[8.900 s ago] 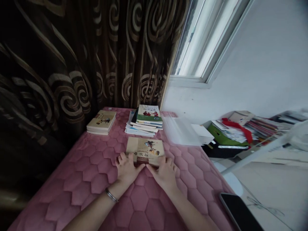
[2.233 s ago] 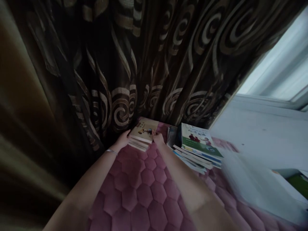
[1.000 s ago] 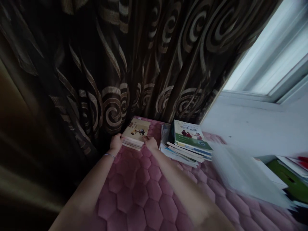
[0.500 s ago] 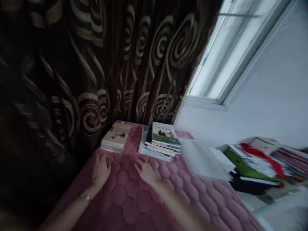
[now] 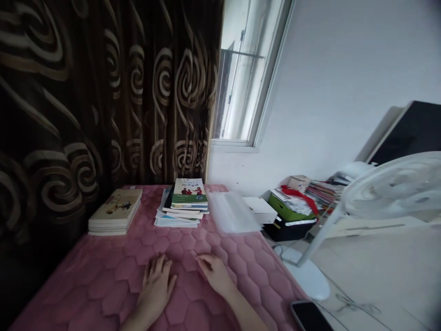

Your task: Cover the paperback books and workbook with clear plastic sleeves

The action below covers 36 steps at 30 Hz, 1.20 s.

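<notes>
My left hand (image 5: 155,286) lies on the pink quilted cover (image 5: 193,305), its fingers spread and nothing under them that I can see. To the right of it, my right hand (image 5: 215,274) is low over the same cover, thumb and fingertips drawn together in a pinch. Whatever is between those fingertips, if anything, is too small to make out. Beyond the hands, a neat stack of beige books (image 5: 116,209) sits at the left. A looser pile of books and papers (image 5: 188,197), with a green-and-white cover on top, stands farther back in the middle; neither hand touches them.
A translucent plastic sheet (image 5: 234,212) lies right of the pile, beside a white box (image 5: 260,210). A phone (image 5: 310,316) rests at the near right edge. A white standing fan (image 5: 319,243) and a green bin (image 5: 285,209) are on the right. A dark curtain (image 5: 138,115) hangs behind.
The view has swung right, bringing the fan and phone into sight. Both hands are now closer to me and farther from the books; the left has flattened, the right has pinched.
</notes>
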### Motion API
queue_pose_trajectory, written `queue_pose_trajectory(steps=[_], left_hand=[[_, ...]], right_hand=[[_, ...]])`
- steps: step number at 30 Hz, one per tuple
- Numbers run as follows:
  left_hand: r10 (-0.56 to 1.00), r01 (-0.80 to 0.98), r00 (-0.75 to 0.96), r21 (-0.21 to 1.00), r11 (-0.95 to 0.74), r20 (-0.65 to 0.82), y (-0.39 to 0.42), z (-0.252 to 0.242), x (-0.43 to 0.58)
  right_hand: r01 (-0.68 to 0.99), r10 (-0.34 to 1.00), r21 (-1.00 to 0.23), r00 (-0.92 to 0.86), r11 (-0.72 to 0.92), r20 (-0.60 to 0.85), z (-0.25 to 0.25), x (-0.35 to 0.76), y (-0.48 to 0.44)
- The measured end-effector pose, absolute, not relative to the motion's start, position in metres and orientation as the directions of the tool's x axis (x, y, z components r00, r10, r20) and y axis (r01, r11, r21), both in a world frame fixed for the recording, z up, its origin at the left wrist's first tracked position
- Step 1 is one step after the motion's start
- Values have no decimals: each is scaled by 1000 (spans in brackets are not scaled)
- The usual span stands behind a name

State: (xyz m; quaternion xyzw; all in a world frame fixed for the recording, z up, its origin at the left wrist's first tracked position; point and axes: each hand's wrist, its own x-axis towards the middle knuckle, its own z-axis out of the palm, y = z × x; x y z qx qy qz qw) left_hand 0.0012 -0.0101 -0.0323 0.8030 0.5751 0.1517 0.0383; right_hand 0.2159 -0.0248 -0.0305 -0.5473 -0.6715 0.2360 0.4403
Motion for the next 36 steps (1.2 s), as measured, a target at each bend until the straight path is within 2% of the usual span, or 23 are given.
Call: queue_pose_trajectory(steps=[2, 5, 7, 11, 17, 22, 25, 31, 33, 36], left_hand=[[913, 897, 306, 240, -372, 271, -12, -38, -2], [910, 880, 308, 282, -383, 276, -14, -39, -7], [922, 877, 295, 312, -365, 250, -15, -36, -7], [946, 879, 267, 357, -316, 181, -16, -29, -5], [951, 862, 257, 403, -307, 174, -18, -27, -5], [948, 854, 262, 413, -316, 183, -17, -29, -7], [947, 851, 265, 418, -319, 182, -17, -27, -8], [945, 844, 259, 430, -321, 198, -17, -25, -8], [943, 840, 246, 436, -323, 224, -15, -28, -8], [933, 788, 204, 516, -336, 296, -9, -33, -10]], right_hand=[[505, 936, -826, 91, 251, 340, -29, 226, -18], [532, 843, -823, 336, 199, 421, -21, 258, 0], [591, 738, -805, 523, 46, 426, -14, 288, 16], [625, 688, -770, 615, -127, 386, -4, 341, 44], [682, 727, -699, 590, -215, 351, -15, 363, 67], [671, 755, -709, 576, -218, 313, -16, 365, 75], [648, 720, -733, 608, -207, 334, -7, 367, 73], [650, 582, -752, 654, -106, 484, 30, 349, 52], [689, 599, -724, 591, -27, 540, 43, 327, 31], [789, 738, -595, 308, 154, 600, 52, 276, -13]])
